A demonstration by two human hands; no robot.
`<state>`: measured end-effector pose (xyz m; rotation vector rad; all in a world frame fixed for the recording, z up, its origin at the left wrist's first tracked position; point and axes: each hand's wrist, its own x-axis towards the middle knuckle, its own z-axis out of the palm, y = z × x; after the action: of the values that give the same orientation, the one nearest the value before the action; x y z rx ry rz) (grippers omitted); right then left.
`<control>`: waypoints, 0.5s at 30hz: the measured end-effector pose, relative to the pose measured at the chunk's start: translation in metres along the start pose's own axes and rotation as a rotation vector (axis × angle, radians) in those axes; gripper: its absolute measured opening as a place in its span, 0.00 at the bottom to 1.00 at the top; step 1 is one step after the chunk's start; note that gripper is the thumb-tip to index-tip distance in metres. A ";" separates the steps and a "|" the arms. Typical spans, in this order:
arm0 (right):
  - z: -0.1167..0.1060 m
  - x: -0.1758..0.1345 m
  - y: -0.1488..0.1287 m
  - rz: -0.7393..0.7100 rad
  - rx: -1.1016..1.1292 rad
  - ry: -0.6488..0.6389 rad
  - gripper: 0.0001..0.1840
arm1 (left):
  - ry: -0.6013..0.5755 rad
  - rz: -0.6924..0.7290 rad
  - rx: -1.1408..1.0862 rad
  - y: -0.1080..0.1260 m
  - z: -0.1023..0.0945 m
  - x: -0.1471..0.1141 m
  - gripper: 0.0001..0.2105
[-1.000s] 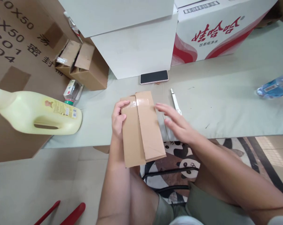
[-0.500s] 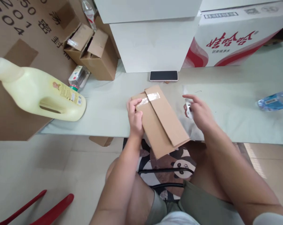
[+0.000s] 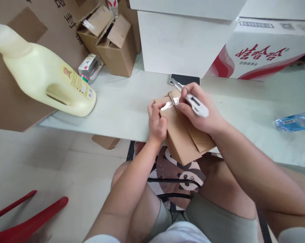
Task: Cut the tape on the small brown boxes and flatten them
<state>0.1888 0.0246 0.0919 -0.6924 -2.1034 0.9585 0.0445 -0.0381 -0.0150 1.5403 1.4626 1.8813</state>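
At the tabletop point(image 3: 122, 111), mid-frame, a presumably light carton point(image 3: 179, 136) was sensibly edge-gripped by left fingers point(image 3: 156, 109), a cutter point(image 3: 198, 107) by right fingers point(image 3: 191, 87).

The tall carton point(image 3: 183, 44) stands at the rear of the counter point(image 3: 124, 101); the wide carton point(image 3: 258, 50) sits to its right. The phone point(image 3: 188, 79) lies on the counter, just before the tall carton. The small box point(image 3: 179, 135), in the left fingers point(image 3: 155, 113), is nearer than the phone, over the counter's front edge. The cutter point(image 3: 200, 107), in the right fingers point(image 3: 190, 88), is above the far part of the small box. The water bottle point(image 3: 295, 121) lies at far right. At left, the jug point(image 3: 23, 74) is before the large carton point(image 3: 5, 104). The plastic bottle point(image 3: 90, 67) lies between the jug and the paired cartons point(image 3: 118, 55).
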 end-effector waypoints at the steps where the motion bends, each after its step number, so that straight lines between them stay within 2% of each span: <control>1: 0.001 -0.001 0.000 0.002 -0.042 -0.018 0.12 | -0.008 0.000 0.001 0.000 -0.001 0.002 0.19; 6: 0.001 -0.011 -0.006 0.025 -0.098 -0.011 0.11 | -0.047 0.053 -0.039 0.001 -0.001 0.015 0.14; 10: 0.000 -0.016 -0.003 0.034 -0.021 0.040 0.17 | -0.015 0.035 -0.074 0.005 0.002 0.017 0.10; 15: -0.001 -0.019 -0.001 0.064 -0.072 0.166 0.12 | 0.016 0.009 -0.101 0.007 0.004 0.013 0.10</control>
<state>0.2004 0.0113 0.0858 -0.8508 -1.9881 0.8331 0.0458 -0.0293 -0.0027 1.4915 1.3467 1.9459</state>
